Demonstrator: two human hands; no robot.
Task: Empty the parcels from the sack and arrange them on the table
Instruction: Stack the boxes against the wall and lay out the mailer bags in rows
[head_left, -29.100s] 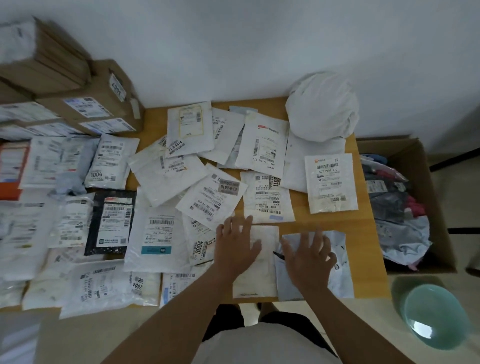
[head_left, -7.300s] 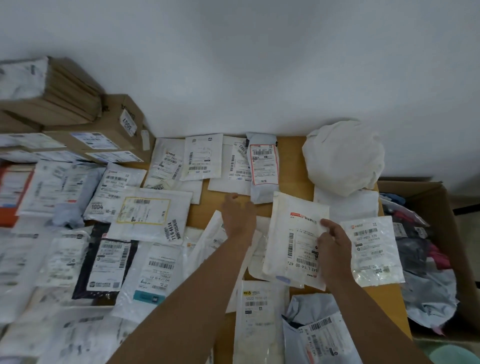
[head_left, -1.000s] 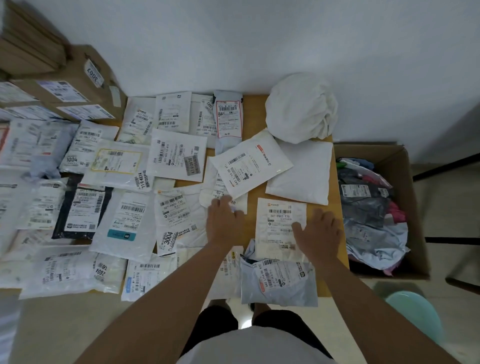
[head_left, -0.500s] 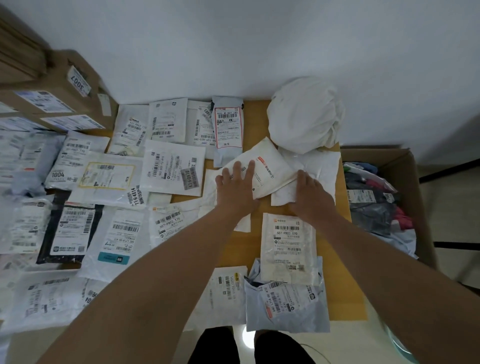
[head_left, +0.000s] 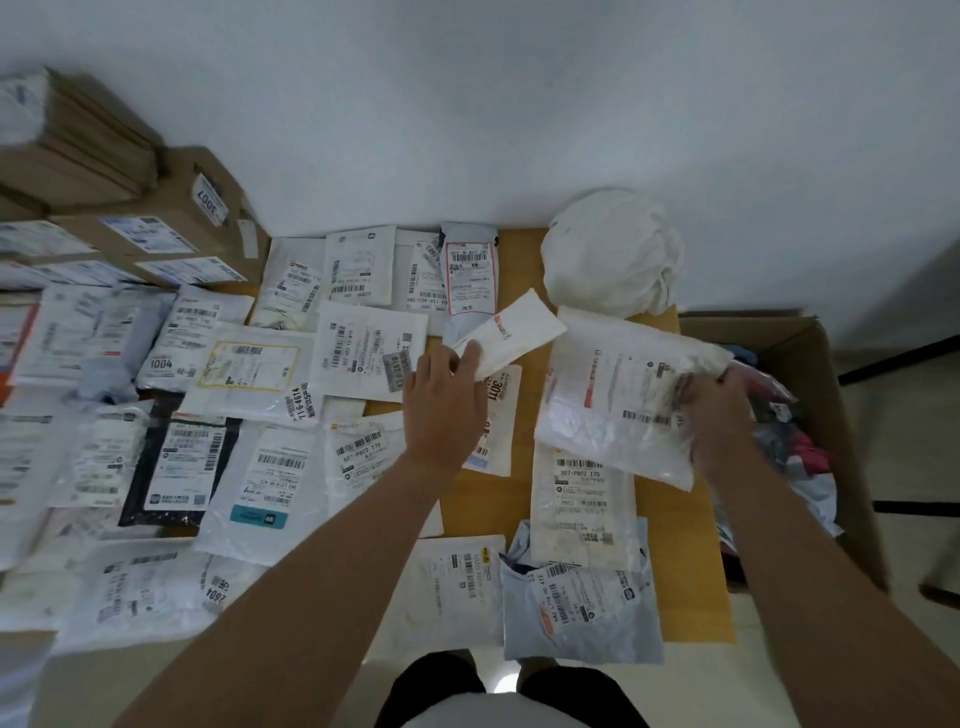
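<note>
Several white and grey parcels lie spread over the wooden table (head_left: 540, 512). My left hand (head_left: 441, 405) pinches the near corner of a white parcel with a red stripe (head_left: 511, 332), lifted and tilted above the table's middle. My right hand (head_left: 719, 415) grips the right edge of a large white flat parcel (head_left: 618, 395), held up over the table's right side and blurred with motion. The crumpled white sack (head_left: 610, 254) rests at the table's far right corner against the wall.
An open cardboard box (head_left: 810, 353) with coloured bags stands on the floor right of the table. Stacked cardboard boxes (head_left: 171, 228) sit at the far left. A black parcel (head_left: 179, 467) lies among the white ones at left. A grey mailer (head_left: 582, 613) overhangs the near edge.
Both hands went from pressing flat on the two parcels to lifting them. The left raised the red-striped parcel; the right picked up the large white one and swung it right.
</note>
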